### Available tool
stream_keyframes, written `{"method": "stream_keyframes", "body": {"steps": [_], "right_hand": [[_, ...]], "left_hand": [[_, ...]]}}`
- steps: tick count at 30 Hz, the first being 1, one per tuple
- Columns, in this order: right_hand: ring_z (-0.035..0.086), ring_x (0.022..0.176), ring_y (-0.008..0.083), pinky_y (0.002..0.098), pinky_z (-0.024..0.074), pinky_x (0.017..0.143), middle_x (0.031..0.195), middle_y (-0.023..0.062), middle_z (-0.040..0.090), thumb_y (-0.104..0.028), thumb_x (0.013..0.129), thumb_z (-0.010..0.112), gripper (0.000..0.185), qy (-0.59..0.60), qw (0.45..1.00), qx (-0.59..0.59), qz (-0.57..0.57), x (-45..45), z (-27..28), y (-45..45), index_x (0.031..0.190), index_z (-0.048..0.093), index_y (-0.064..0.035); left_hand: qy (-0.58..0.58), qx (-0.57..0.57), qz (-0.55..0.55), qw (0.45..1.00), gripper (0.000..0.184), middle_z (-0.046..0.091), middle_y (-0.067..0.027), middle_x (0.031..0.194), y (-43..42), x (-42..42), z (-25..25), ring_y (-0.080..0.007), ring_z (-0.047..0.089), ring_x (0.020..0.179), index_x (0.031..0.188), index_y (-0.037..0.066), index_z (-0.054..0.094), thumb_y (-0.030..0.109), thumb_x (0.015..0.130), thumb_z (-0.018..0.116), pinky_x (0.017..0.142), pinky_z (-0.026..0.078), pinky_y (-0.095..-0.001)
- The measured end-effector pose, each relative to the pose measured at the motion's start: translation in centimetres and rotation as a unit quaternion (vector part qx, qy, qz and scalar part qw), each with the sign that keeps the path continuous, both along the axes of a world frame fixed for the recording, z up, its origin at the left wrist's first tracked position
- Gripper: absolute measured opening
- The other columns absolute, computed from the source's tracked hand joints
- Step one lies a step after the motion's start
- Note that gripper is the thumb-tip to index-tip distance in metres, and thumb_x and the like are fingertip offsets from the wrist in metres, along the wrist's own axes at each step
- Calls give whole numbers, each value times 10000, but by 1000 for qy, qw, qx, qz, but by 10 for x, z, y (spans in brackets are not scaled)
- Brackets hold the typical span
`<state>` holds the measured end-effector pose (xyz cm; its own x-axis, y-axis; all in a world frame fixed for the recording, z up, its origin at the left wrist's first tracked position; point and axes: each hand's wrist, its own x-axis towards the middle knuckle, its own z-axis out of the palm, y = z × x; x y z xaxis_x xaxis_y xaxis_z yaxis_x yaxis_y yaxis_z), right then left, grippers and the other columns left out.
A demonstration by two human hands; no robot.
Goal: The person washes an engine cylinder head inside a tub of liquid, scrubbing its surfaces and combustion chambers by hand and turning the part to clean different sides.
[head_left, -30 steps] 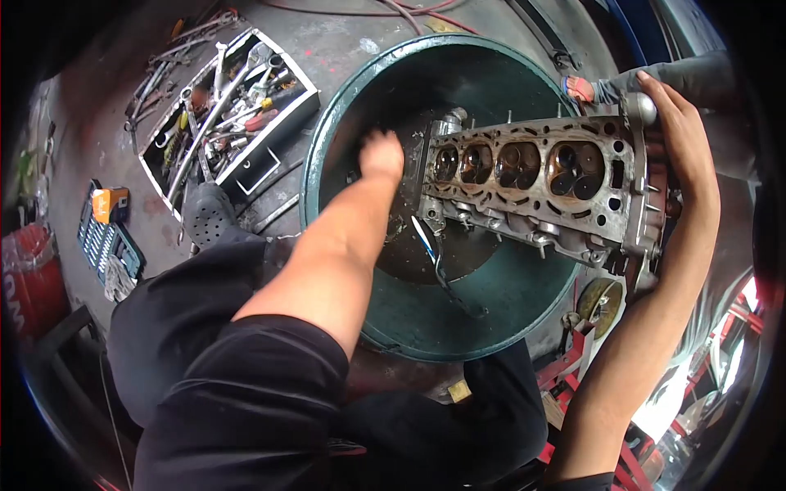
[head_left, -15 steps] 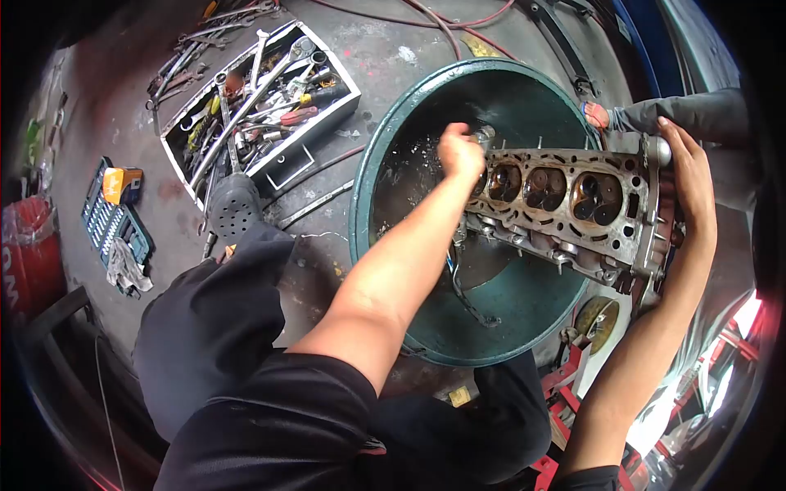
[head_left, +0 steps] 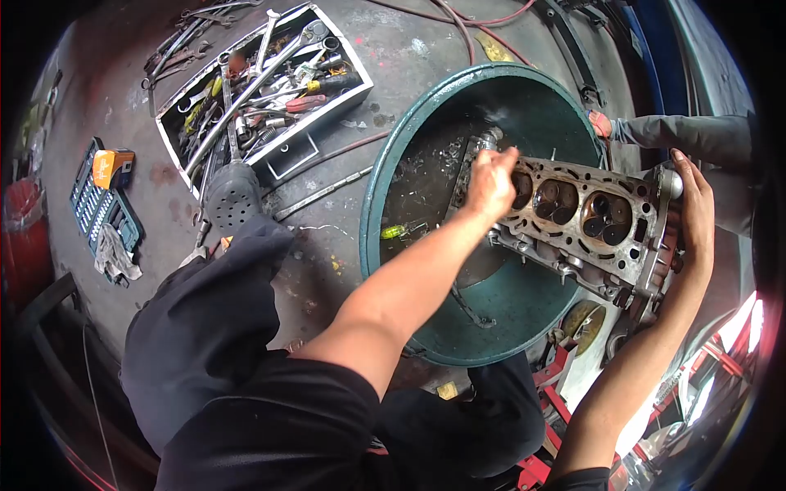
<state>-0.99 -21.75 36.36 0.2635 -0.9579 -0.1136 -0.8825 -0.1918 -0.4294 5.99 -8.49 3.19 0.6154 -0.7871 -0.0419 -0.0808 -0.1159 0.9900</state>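
A metal cylinder head [head_left: 585, 204] lies tilted over a round green tub [head_left: 378, 188], its combustion chambers facing up. My right hand [head_left: 696, 204] is wrapped round its right end, fingers along the edge. Over the left end of the cylinder head is my left hand [head_left: 493, 184], with its fingers curled together; whatever they hold, if anything, is too small to make out. Dark liquid with bubbles shows in the tub. A yellow-green handled tool [head_left: 393, 232] lies inside it, left of my left hand.
A white-edged drawer of tools [head_left: 368, 86] sits on the floor at the upper left, near a shoe [head_left: 232, 196]. A socket set [head_left: 86, 192] lies at far left. Another person's foot [head_left: 600, 123] is beyond the tub. Red metal stands [head_left: 557, 401] are at lower right.
My left hand has moved right, from inside the tub onto the left end of the cylinder head. The view has shifted. The yellow-green tool now shows. My right hand stays on the right end.
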Motion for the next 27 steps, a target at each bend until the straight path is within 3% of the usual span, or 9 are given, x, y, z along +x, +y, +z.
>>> {"method": "stream_keyframes", "body": {"steps": [2, 4, 8, 11, 13, 17, 20, 22, 27], "right_hand": [[636, 891, 140, 263, 515, 772, 1107, 82, 648, -402, 971, 554, 505, 45, 995, 74, -49, 4, 7, 5, 1306, 591, -26], [639, 920, 155, 278, 510, 825, 1114, 85, 647, -405, 975, 544, 508, 33, 994, 88, -48, -13, 3, -8, 1296, 596, -15], [626, 731, 134, 270, 490, 602, 967, 76, 653, -444, 938, 591, 542, 43, 982, -120, 138, -23, -7, -26, 1276, 601, -20], [647, 748, 157, 286, 509, 628, 1047, 107, 660, -426, 960, 562, 528, 22, 998, 57, -27, 2, 5, 7, 1291, 590, -16], [645, 789, 162, 294, 512, 636, 1056, 104, 660, -430, 960, 558, 539, 48, 996, -39, 69, -7, 0, -2, 1303, 580, -14], [623, 999, 194, 314, 491, 843, 1177, 127, 647, -431, 957, 564, 548, 47, 998, -18, 31, 6, 2, 3, 1309, 580, -11], [572, 1138, 203, 308, 408, 997, 1246, 150, 630, -441, 947, 577, 557, 6, 995, 87, -57, -3, 6, 0, 1301, 591, -12], [587, 1108, 203, 306, 428, 968, 1232, 147, 635, -442, 944, 584, 562, 69, 993, -58, 82, -7, 0, -3, 1304, 588, -11], [575, 1139, 209, 309, 394, 1007, 1229, 152, 644, -435, 951, 575, 558, 50, 999, -3, 20, -5, 2, 3, 1289, 592, 8]], "left_hand": [[-94, -47, 45, 993, 403, 630, -183, 1231, 3, -23, 11, -370, 503, 1193, 1264, 56, 614, 11, 883, 487, 1033, 363, -444], [86, 46, 71, 993, 381, 617, -180, 1268, -1, -23, 2, -373, 472, 1246, 1256, 53, 618, 21, 907, 470, 1046, 344, -439], [32, 80, 19, 996, 416, 574, -198, 1331, -4, -23, 27, -387, 395, 1338, 1276, 80, 612, 30, 886, 476, 1083, 270, -511], [-49, 60, 48, 996, 467, 576, -205, 1329, 0, -34, 23, -381, 383, 1348, 1246, 50, 610, -34, 816, 448, 1073, 271, -560], [23, 126, 3, 992, 438, 574, -180, 1345, -4, -8, 18, -387, 382, 1347, 1240, 38, 609, -7, 837, 445, 1064, 277, -578], [-56, -18, 0, 998, 423, 542, -139, 1388, 2, -29, 59, -396, 382, 1337, 1292, 30, 562, 50, 885, 450, 1079, 223, -665], [-33, 89, -1, 996, 459, 560, -192, 1354, -2, -13, 37, -391, 393, 1339, 1289, -7, 560, 25, 841, 468, 1070, 267, -599], [-5, 122, -17, 992, 476, 553, -191, 1362, -6, -8, 40, -385, 392, 1341, 1296, -18, 553, 29, 827, 482, 1080, 256, -606], [-99, 54, -37, 993, 476, 546, -152, 1379, 2, -21, 49, -380, 392, 1344, 1298, -2, 554, 39, 830, 479, 1084, 252, -622]]}}
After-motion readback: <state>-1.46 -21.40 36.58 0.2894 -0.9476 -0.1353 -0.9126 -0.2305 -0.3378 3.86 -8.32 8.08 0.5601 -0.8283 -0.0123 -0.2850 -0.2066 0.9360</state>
